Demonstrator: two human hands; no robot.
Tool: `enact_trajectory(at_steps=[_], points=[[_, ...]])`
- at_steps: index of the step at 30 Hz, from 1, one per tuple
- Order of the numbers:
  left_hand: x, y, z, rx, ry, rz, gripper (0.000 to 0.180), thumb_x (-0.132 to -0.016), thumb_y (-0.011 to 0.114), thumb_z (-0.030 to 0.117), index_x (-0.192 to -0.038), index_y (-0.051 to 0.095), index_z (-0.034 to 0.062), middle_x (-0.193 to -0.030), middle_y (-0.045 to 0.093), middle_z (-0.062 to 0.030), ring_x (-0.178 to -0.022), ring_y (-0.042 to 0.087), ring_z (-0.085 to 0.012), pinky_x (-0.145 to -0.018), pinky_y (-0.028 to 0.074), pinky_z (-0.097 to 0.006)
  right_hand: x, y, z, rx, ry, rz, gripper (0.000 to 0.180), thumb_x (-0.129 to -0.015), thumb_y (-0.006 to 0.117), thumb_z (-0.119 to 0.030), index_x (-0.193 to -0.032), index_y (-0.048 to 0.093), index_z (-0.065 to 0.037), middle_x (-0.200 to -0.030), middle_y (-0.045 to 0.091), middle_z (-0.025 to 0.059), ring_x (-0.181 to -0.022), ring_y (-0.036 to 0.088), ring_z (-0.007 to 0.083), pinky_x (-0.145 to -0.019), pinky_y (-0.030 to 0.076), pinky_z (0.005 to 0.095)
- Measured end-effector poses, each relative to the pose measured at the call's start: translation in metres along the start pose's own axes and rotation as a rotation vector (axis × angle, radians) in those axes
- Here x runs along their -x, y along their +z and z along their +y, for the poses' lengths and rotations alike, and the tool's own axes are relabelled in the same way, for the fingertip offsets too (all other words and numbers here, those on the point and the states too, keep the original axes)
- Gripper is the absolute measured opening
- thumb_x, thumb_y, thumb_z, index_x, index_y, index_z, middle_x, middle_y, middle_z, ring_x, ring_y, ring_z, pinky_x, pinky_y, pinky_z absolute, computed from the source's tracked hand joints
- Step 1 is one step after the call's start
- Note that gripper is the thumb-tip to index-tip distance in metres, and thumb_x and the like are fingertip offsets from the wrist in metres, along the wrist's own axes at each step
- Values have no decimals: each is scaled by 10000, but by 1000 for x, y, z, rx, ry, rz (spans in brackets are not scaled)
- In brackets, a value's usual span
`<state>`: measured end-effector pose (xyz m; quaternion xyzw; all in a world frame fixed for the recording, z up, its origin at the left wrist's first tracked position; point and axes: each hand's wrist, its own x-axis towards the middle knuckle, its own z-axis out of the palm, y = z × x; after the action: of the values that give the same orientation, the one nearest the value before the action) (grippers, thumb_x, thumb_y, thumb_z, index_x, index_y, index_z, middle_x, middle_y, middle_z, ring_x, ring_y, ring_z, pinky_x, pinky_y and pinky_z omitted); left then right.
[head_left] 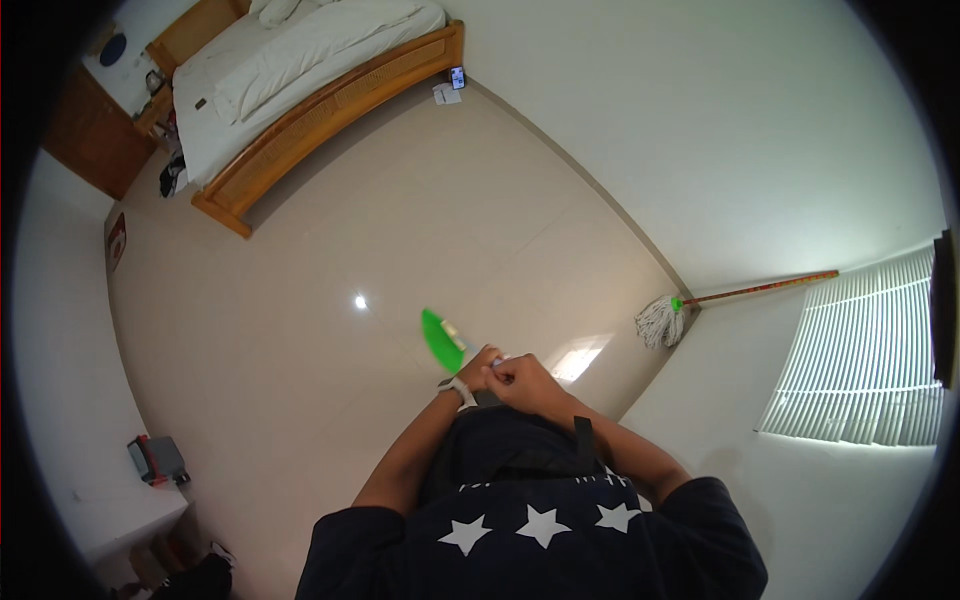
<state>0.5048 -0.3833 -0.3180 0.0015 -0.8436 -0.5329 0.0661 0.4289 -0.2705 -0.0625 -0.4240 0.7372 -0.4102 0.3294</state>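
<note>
A broom with bright green bristles (439,341) is out over the tiled floor, just beyond my hands; the bristles look slightly blurred. My left hand (479,369), with a pale watch or band at its wrist, is closed around the broom's handle. Close beside it on the right, my right hand (524,384) is closed on the same handle, near its upper end. Only a short piece of the handle shows between the hands. Whether the bristles touch the floor I cannot tell.
A wooden bed (330,104) with white bedding stands at the far left. By its foot are a phone (457,77) and papers (446,95). A string mop (661,322) leans in the right corner, near a window blind (860,350). A grey and red box (157,460) sits at left.
</note>
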Motion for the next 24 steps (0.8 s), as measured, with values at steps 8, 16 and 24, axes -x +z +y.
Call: enact_trajectory(at_steps=[8,16,24], points=[[-50,43,52,59,-101,48,349,-923,679,359,-912,604,18,-954,595,-144,-838,603,-322,-755,494,-369,48,22,3,252,-77,85,388,-905,679,-195,-601,544,5,-495,479,124,-433,434,281,-482,378,385],[-33,0,155,257,-132,57,353,-928,667,394,-921,599,47,-950,576,-109,-845,601,-307,-746,482,-385,67,-30,-71,70,1,80,389,-920,680,-197,-629,537,18,-499,453,107,-440,437,185,-468,349,340],[21,-8,159,139,-432,151,308,-819,751,302,-928,601,57,-950,565,-121,-890,620,-301,-765,501,-385,38,-95,-22,-245,245,-84,479,-1032,535,-213,-596,519,-15,-543,480,-21,-507,396,56,-507,331,256]])
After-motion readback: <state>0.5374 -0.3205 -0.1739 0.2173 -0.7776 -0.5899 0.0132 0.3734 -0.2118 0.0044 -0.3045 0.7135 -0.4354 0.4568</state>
